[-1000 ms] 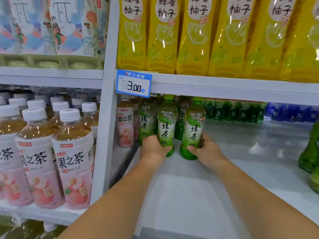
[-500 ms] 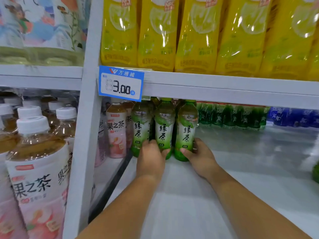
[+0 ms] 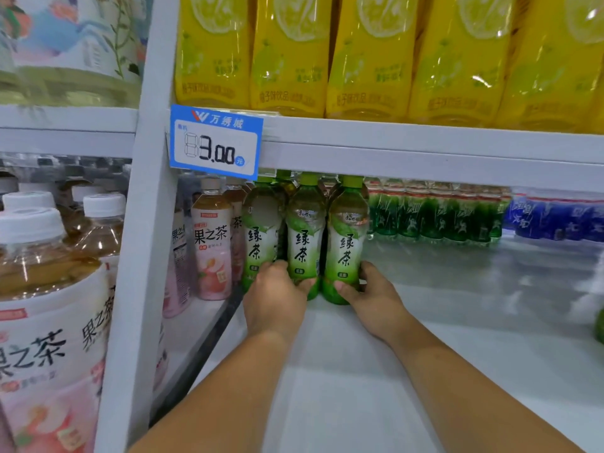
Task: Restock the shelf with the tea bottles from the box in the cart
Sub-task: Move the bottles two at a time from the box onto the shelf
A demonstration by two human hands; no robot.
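Tea bottles (image 3: 260,243): three green ones, upright, touching side by side, mid-frame on the white shelf (image 3: 359,371).
Left hand (image 3: 274,299): curled round the middle bottle (image 3: 305,237) near its base, thumb in front.
Right hand (image 3: 372,295): wrapped round the right bottle (image 3: 346,243) near its base.
Peach tea (image 3: 212,243): just left of them.
Green packs (image 3: 434,214): farther back, right of centre.
Price tag (image 3: 215,142): above, left of centre.
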